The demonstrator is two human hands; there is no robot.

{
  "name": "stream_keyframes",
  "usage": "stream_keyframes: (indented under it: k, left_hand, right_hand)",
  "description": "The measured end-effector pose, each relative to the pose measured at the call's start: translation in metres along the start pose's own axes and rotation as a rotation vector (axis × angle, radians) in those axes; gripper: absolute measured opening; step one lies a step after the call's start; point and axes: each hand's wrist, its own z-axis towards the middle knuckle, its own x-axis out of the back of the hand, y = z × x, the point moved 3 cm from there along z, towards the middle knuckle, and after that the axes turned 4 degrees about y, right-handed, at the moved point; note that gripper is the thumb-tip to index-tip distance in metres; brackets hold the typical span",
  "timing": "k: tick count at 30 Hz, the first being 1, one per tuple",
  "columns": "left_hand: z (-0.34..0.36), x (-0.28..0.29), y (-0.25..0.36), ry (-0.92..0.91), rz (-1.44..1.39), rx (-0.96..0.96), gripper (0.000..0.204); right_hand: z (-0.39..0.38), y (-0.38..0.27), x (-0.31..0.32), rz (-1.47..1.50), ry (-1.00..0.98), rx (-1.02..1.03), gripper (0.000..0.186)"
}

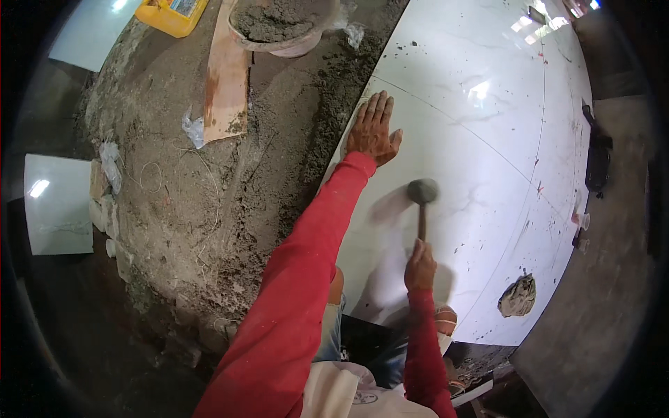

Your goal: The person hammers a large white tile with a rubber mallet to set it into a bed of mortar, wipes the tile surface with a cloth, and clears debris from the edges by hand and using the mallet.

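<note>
My left hand [375,131] lies flat on a glossy white floor tile [380,209], near the tile's left edge, fingers stretched out. In my right hand [421,267] is the wooden handle of a mallet [422,191] with a dark round head. The mallet head is over the tile, with a shadow beside it; whether it touches the surface I cannot tell. Along the tile's left edge runs a strip of rough, dark wet mortar [315,157].
A basin [296,47] of grey mortar stands at the top, beside a wooden board [226,104] and a yellow jerrycan [171,17]. A crumpled grey rag [518,296] lies on the tiles at right. Another white tile [59,209] stands at far left. Black bag-like object [598,160] sits at the right edge.
</note>
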Motion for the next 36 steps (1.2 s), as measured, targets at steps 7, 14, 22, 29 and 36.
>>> stream_keyframes:
  k: [7,14,22,29,36]
  left_hand:
    - [-0.050,0.015,-0.006,-0.012,0.045,0.019,0.073]
    - [-0.132,0.055,0.033,-0.135,-0.008,0.139,0.072]
    - [-0.135,0.058,0.022,-0.111,0.008,0.166,0.073]
    - [-0.141,0.060,0.011,-0.123,0.021,0.188,0.076]
    - [-0.135,0.060,0.018,-0.115,0.031,0.185,0.077]
  right_hand:
    - [0.107,-0.130,0.132,0.873,0.369,-0.078,0.043]
    - [0.112,-0.025,0.007,0.413,0.446,0.326,0.036]
    - [0.092,-0.085,0.014,0.442,0.408,0.108,0.035]
    - [0.098,-0.097,0.036,0.578,0.200,-0.043,0.026]
    - [0.101,-0.081,0.007,0.352,0.153,0.045,0.017]
